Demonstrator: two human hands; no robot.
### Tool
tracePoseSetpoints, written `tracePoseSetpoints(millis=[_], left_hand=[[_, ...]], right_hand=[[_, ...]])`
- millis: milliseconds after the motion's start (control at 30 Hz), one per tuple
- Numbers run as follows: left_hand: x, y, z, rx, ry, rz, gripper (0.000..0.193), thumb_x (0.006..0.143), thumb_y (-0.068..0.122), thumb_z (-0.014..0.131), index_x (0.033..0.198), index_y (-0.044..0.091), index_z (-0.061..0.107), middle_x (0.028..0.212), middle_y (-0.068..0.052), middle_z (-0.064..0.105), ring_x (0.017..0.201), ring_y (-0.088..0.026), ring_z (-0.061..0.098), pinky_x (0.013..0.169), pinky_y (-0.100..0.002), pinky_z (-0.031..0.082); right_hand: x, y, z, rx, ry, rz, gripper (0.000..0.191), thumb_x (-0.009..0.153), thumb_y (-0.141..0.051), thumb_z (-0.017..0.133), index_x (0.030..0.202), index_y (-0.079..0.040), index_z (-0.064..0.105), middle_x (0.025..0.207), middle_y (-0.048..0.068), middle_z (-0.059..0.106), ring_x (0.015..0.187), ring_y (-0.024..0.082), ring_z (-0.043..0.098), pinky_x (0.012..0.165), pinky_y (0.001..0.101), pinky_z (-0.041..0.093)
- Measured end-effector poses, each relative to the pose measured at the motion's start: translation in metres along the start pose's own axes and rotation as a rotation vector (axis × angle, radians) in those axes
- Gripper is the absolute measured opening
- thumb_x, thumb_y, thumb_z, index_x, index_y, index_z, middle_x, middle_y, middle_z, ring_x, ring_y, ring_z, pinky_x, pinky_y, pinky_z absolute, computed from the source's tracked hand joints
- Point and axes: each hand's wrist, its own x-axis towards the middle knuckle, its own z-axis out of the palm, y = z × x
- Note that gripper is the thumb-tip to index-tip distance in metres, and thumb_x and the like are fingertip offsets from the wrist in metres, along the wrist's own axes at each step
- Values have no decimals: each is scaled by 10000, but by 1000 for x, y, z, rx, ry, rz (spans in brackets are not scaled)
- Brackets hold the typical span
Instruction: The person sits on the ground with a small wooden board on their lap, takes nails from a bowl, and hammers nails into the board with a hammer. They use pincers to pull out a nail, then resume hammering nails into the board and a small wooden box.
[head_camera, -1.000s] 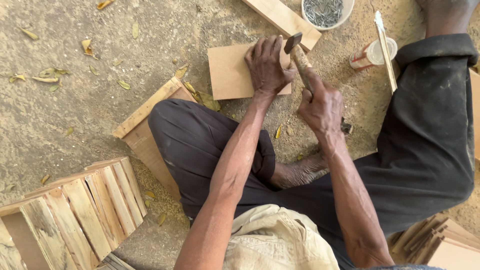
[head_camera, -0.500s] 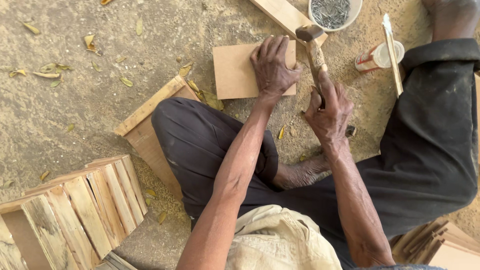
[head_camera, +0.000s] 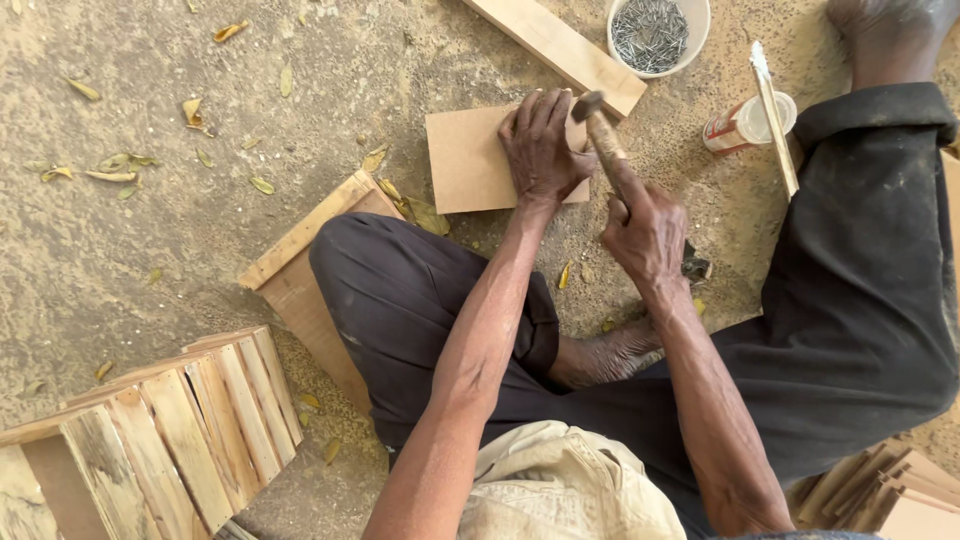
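While left hand pins board, hammer nears edge.

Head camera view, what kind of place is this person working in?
Likely an outdoor, ground-level woodworking spot: sandy ground with dry leaves, a bowl of nails, slatted crates, and the right hand holding a hammer.

Open ground: bare sand left of the board, only dry leaves.
Blocked behind: plank, bowl of nails.
Blocked right: glue bottle, thin stick.
Near side: knee, slatted crate.
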Motion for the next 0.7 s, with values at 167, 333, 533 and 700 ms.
tracePoseSetpoints(millis=[167,333,533,700], left_hand=[[0,3,-3,58,-41,-20,718,731,453,826,1329,111,620,1367,-51,624,1374,-249,495,1171,-501,329],[2,6,-8,-4,-36,-24,777,631,427,821,1298,82,623,1322,-78,640,1327,-269,508,1137,-510,330],[3,7,-8,25,-27,-17,643,743,394,801,1293,112,623,1307,-58,646,1330,-255,520,1162,-508,327],[3,6,-7,61,-61,-36,750,644,384,789,1311,90,616,1338,-82,648,1308,-263,530,1125,-493,335]], right_hand=[[-3,0,8,93,235,-87,323,1049,-49,624,1369,-95,629,748,47,587,579,138,488,491,311,447],[-2,7,15,76,148,-46,428,970,-29,600,1395,-20,650,742,71,621,521,126,467,432,300,436],[-6,11,13,33,97,-46,350,992,-12,583,1330,-68,651,699,59,609,506,135,492,409,311,434],[-9,12,10,49,211,-86,386,1025,-59,608,1408,-17,602,803,89,626,603,139,528,489,309,463]])
